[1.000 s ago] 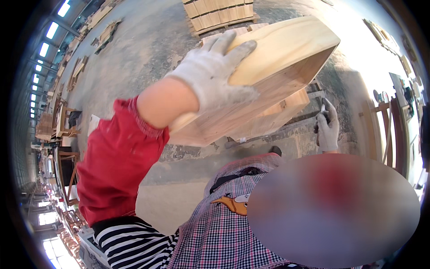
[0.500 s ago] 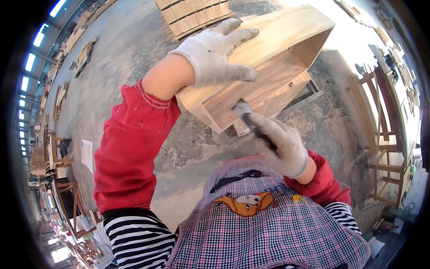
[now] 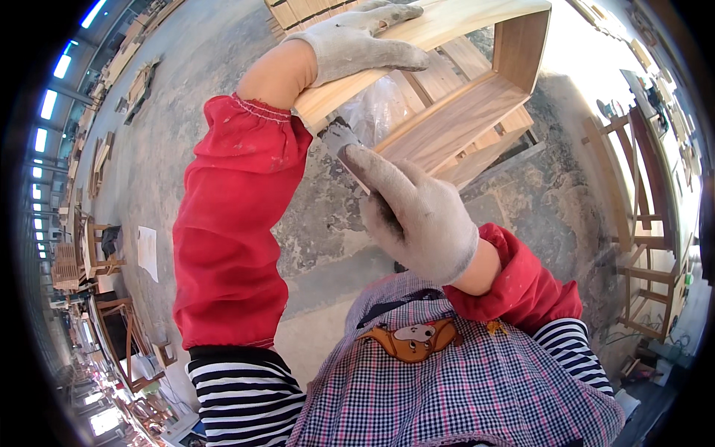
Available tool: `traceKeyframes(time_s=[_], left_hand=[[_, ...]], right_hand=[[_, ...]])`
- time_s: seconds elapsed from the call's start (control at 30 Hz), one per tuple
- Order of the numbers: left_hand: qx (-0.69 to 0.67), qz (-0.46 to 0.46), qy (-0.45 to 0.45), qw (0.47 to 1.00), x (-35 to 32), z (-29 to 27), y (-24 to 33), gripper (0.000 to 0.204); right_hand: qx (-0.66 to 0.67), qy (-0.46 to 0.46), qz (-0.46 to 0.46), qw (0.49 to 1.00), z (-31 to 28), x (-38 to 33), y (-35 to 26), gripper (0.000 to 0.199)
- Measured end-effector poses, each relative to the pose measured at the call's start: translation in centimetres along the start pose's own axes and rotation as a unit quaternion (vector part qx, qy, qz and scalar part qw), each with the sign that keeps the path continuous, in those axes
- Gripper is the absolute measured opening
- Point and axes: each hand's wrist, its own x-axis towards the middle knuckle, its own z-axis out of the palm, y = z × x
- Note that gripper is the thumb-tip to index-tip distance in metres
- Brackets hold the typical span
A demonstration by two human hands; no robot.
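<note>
A pale wooden box frame stands tilted on edge in front of me, and I can see through it. My left hand, in a grey-white work glove, grips the upper board at its left end, with the thumb along the near edge and the fingers across the board. My right hand, gloved and smudged dark at the palm, is closed near the frame's lower left corner. From its fingers sticks a small grey tool with a dark tip; its kind is unclear and its handle is hidden.
Under the frame lie wooden slats and a clear plastic bag. Stacked boards stand beyond my left hand. A wooden rack is at the right, a paper sheet at the left on the concrete floor.
The frame has tipped, so the slats and bag now show through it. My left hand has moved slightly up and away. My right hand has swung left and up toward the corner.
</note>
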Motion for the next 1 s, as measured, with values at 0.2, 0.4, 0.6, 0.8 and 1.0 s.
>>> traceKeyframes(time_s=[0.2, 0.4, 0.6, 0.8, 1.0], left_hand=[[-0.057, -0.045, -0.006, 0.997, -0.2, 0.0, -0.5, 0.074], [-0.066, -0.002, 0.025, 0.998, 1.0, 0.9, -1.2, 0.069], [0.029, 0.047, 0.071, 0.996, 0.7, 0.7, -1.3, 0.074], [0.126, 0.051, 0.073, 0.988, 0.6, 0.4, -1.2, 0.081], [0.022, -0.008, 0.031, 0.999, 0.9, 0.7, -1.9, 0.083]], right_hand=[[-0.002, 0.022, -0.011, 1.000, 0.7, 0.7, -0.3, 0.052], [-0.020, 0.033, -0.013, 0.999, 1.2, 0.9, 0.5, 0.055], [0.000, 0.032, -0.015, 0.999, 0.8, 1.0, -0.1, 0.053], [-0.001, 0.017, -0.003, 1.000, 0.3, 0.8, -0.4, 0.050], [-0.040, 0.003, 0.011, 0.999, -0.2, 0.9, -0.6, 0.047]])
